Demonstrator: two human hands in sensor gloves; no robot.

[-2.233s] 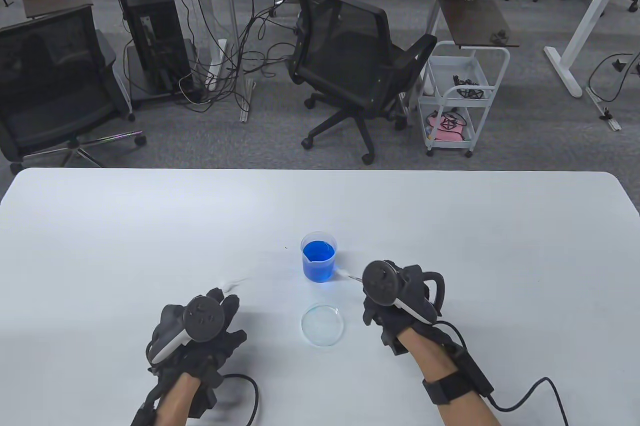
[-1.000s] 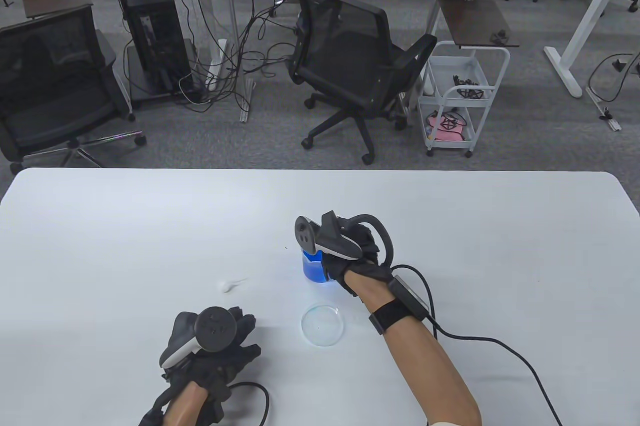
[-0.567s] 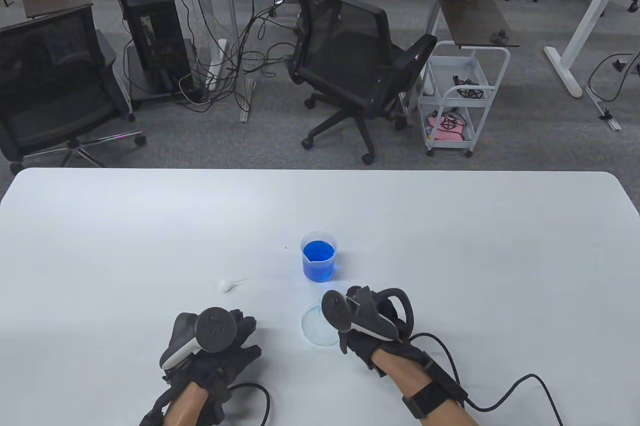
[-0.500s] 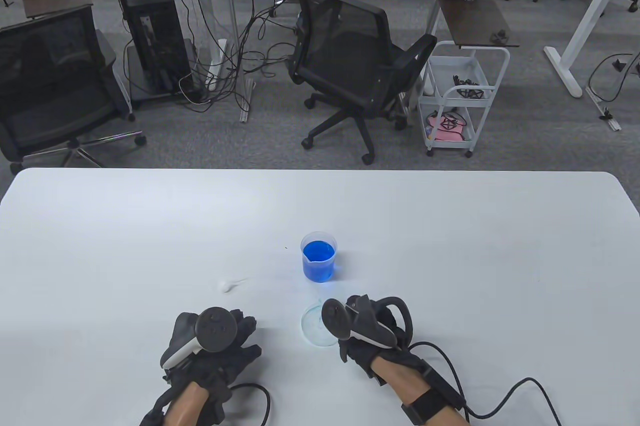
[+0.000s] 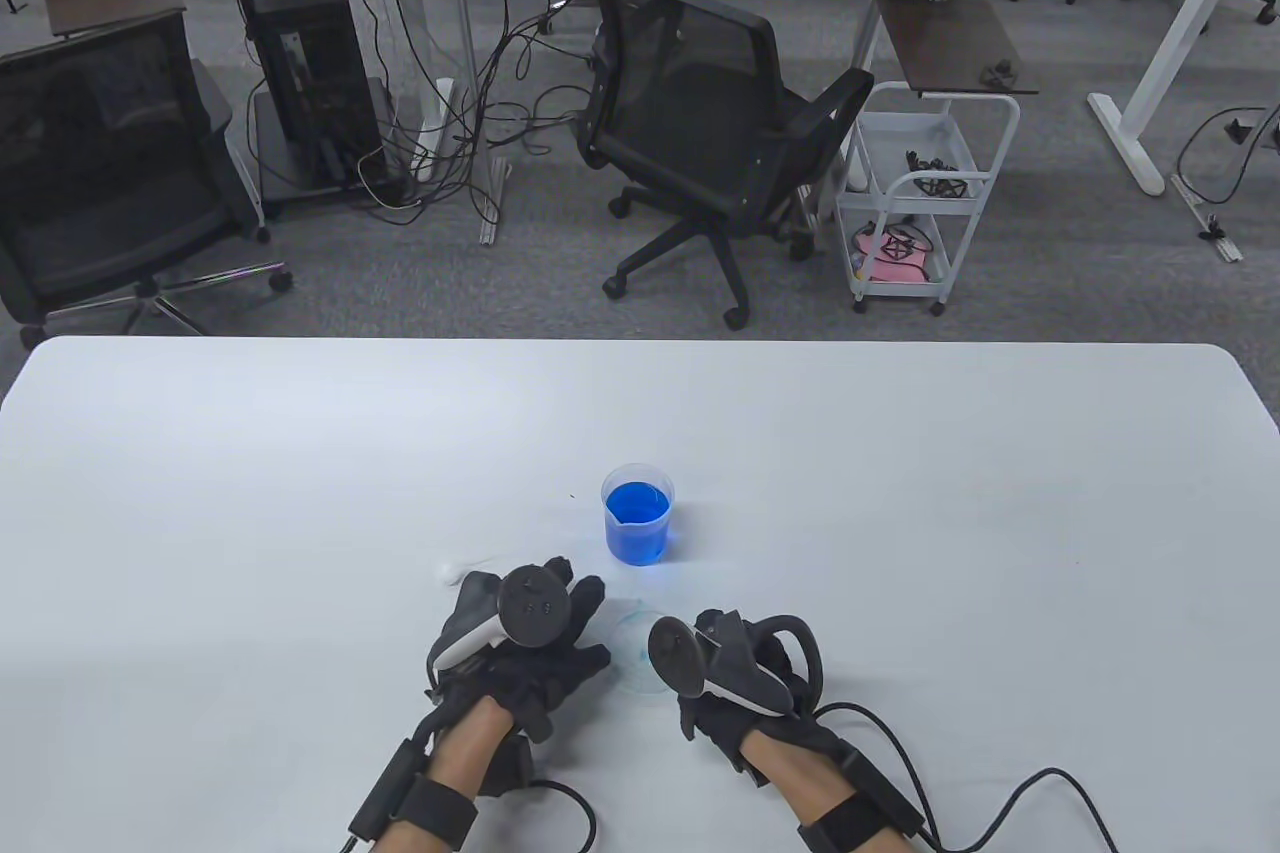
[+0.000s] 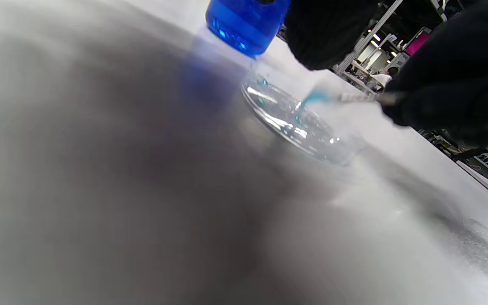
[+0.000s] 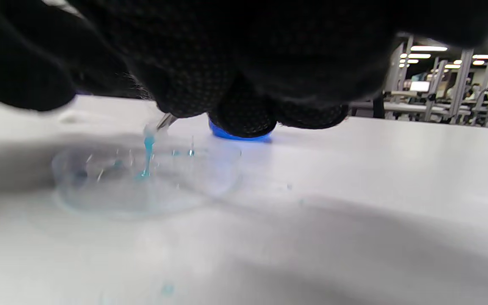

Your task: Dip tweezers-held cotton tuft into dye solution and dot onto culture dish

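Observation:
A clear culture dish (image 5: pixel 628 638) lies on the white table between my two hands. My right hand (image 5: pixel 722 668) grips metal tweezers (image 6: pixel 359 97) that pinch a blue-stained cotton tuft (image 6: pixel 313 98). In the right wrist view the tuft (image 7: pixel 147 149) hangs down and touches the dish (image 7: pixel 142 180) floor, where blue specks show. A beaker of blue dye (image 5: pixel 637 515) stands just behind the dish. My left hand (image 5: pixel 530 628) lies flat with fingers spread at the dish's left rim and holds nothing. Whether it touches the rim I cannot tell.
A spare white cotton tuft (image 5: pixel 450 573) lies on the table (image 5: pixel 300 493) just left of my left hand. Glove cables trail off the near edge. An office chair (image 5: pixel 700 123) and a white cart (image 5: pixel 920 193) stand beyond the far edge.
My right hand came back from the beaker with the tweezers and lowered the tuft into the dish. My left hand moved right and forward, up to the dish's left side.

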